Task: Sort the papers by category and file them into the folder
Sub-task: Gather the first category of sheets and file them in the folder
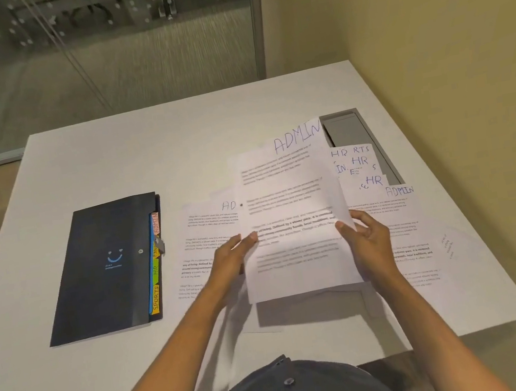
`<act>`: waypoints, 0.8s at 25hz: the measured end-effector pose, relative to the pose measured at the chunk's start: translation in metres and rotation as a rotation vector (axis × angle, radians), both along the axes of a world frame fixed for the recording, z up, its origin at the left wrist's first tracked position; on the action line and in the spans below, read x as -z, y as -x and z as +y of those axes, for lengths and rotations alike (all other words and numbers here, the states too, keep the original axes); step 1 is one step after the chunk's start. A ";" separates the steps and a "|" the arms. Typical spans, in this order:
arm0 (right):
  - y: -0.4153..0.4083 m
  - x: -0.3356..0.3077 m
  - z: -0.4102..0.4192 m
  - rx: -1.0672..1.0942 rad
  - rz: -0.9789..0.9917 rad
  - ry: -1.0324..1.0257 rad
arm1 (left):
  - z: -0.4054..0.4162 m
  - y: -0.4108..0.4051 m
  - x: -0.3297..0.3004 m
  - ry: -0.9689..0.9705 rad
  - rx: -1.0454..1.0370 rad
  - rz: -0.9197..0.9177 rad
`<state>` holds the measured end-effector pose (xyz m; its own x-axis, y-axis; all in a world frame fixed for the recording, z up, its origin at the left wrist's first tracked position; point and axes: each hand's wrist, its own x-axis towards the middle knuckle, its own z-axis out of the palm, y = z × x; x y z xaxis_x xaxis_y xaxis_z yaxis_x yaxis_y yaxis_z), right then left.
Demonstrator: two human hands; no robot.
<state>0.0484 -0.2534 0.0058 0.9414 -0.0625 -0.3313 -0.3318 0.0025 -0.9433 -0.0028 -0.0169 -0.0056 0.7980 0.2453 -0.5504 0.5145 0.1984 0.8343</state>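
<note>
Thin white paper sheets held between the left hand and right hand look matt and slightly creased, the dark folder left of the left hand has a smooth, faintly sheened plastic-like cover, and the table beneath is smooth, matt white.

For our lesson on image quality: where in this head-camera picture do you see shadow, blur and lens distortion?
Head view: the held sheets, gripped by the left hand and right hand, cast a dark shadow on the table just below them; their printed text is blurred, though the handwritten ADMIN is legible; the table edges and glass wall bend with wide-angle distortion.
</note>
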 end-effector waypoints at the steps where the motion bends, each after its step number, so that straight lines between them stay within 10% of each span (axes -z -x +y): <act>1: 0.003 -0.001 0.009 -0.030 0.012 -0.024 | 0.008 0.002 -0.007 0.066 0.010 -0.018; 10: 0.017 0.046 0.105 -0.202 0.256 0.013 | 0.111 0.044 -0.009 -0.101 -0.173 -0.013; 20: 0.043 0.098 0.177 -0.449 -0.018 1.149 | 0.183 0.079 -0.012 -0.154 -0.225 0.008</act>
<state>0.0055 -0.0766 -0.0924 0.9584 0.0215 -0.2846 -0.0761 -0.9419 -0.3273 -0.0818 0.1659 0.0063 0.7095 0.4978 -0.4988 0.4784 0.1795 0.8596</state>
